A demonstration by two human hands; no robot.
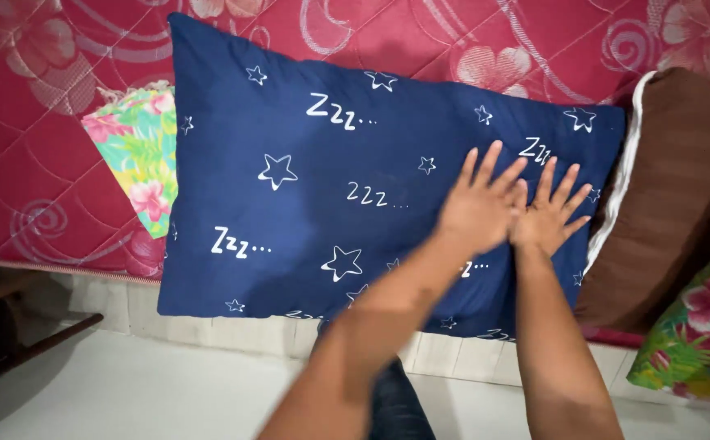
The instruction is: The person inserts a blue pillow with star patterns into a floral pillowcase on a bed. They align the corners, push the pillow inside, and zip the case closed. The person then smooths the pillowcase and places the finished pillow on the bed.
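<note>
A large navy blue pillow printed with white stars and sleep marks lies across the red quilted mattress. Both my hands rest flat on its right part, fingers spread. My left hand slightly overlaps my right hand, which lies closer to the pillow's right end. Neither hand grips anything; the palms press on the pillowcase fabric.
A green floral pillow peeks out from behind the blue pillow's left end. A brown pillow with a white edge sits at the right, and another floral cushion lies below it. White floor and a dark wooden frame are at lower left.
</note>
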